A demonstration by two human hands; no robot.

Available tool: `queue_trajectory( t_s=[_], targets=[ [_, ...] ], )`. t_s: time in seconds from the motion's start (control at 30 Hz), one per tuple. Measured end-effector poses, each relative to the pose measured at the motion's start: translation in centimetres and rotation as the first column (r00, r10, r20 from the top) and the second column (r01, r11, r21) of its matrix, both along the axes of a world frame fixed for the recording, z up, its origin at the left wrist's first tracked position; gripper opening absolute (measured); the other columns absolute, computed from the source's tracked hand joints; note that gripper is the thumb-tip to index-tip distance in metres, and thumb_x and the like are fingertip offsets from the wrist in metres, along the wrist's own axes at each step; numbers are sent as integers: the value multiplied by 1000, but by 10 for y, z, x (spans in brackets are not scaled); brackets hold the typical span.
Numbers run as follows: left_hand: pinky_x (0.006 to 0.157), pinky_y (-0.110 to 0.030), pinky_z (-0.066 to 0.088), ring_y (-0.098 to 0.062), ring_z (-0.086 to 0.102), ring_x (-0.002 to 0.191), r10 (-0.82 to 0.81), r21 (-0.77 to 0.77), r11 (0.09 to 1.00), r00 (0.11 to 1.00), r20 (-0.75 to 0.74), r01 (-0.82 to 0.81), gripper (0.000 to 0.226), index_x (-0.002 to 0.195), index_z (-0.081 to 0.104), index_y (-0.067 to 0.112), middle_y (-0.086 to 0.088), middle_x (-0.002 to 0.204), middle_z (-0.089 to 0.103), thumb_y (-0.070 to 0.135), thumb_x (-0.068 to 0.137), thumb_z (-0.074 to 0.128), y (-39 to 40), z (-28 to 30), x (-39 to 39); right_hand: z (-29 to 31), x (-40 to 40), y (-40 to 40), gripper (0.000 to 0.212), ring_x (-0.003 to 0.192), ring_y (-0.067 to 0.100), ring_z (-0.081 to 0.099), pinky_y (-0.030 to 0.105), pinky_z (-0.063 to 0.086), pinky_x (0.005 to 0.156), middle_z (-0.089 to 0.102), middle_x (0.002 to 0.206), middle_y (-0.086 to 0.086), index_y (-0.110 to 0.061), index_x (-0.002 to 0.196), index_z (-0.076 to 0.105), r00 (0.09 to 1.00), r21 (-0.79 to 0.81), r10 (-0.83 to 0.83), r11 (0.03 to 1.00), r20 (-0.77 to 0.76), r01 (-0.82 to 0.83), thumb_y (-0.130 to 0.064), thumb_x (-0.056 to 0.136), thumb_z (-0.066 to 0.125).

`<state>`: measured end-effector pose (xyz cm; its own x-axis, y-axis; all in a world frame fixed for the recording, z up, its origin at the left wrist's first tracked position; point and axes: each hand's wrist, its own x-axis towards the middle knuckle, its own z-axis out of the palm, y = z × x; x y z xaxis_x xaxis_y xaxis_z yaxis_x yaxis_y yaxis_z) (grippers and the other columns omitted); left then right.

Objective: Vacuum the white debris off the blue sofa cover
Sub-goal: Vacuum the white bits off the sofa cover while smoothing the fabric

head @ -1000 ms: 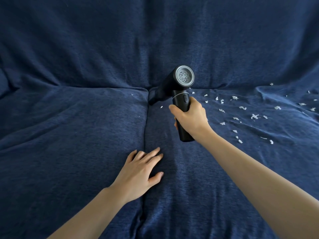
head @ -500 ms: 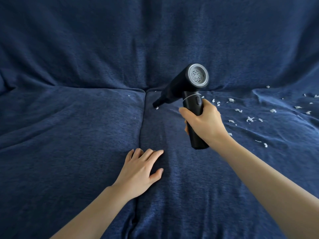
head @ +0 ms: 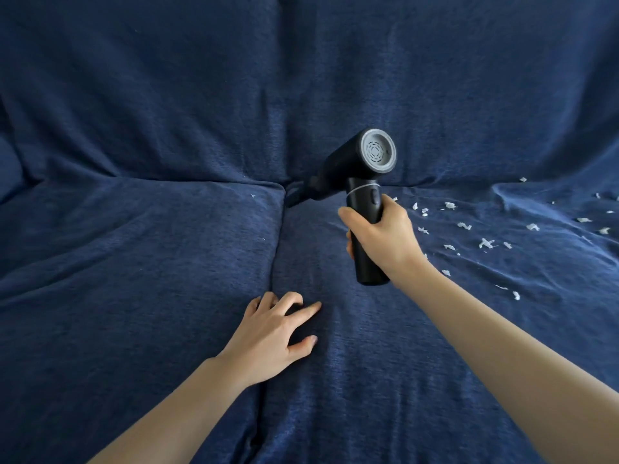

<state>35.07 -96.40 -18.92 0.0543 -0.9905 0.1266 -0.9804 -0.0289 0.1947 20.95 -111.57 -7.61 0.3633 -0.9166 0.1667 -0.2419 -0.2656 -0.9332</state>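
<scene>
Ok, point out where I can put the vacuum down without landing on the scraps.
Left seat cushion: bare except one fleck. The strip between left hand and right forearm is bare too. Right of the vacuum, white debris crowds the cover.

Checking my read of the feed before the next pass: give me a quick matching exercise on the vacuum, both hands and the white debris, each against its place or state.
Things:
1. handheld vacuum
2. left hand
3. right hand
4. white debris

Places or states:
A. scattered over the right seat cushion
B. rests on the sofa cover by the seam between the cushions
C. nozzle aimed into the crease at the back of the seat
D. grips the black handle

Pairs: 1-C, 2-B, 3-D, 4-A
</scene>
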Motion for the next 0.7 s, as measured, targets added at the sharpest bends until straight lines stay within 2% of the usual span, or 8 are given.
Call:
queue_trajectory(
  t_s=[0.13,0.27,0.43,0.53,0.7],
  targets=[
    [104,-36,34,-12,37,119,-48,0,999,998,-42,48,51,133,41,37,18,131,35,60,88,33,-15,4,9,-7,46,-19,29,51,21,67,40,60,62,68,63,5,-13,91,57,997,41,44,998,64,-46,-36,81,72],
    [112,-44,26,-14,21,137,-67,46,996,994,-90,71,51,130,37,37,20,147,22,61,86,31,-32,5,12,-13,82,-31,32,51,20,68,36,59,60,70,70,7,-7,100,59,997,37,69,997,39,-70,-33,86,72],
    [116,-42,18,-19,9,141,-71,97,992,996,-58,76,62,144,15,47,22,154,6,62,86,32,-42,3,15,-18,102,-43,30,53,21,68,38,61,61,70,73,9,-8,97,57,995,29,93,995,34,-94,-33,86,72],
    [116,-41,19,-19,8,141,-74,101,992,994,-75,81,63,144,14,47,22,154,6,62,86,33,-43,1,15,-17,102,-48,29,55,23,70,38,61,62,70,77,10,-9,97,57,996,34,83,996,38,-85,-33,87,72],
    [112,-41,29,-19,18,136,-56,58,997,997,-61,59,61,145,18,44,21,153,12,61,88,33,-48,0,10,-15,79,-59,29,50,21,68,36,59,64,69,73,7,-13,92,55,1000,-37,16,999,10,-15,-36,85,71]
  ],
)
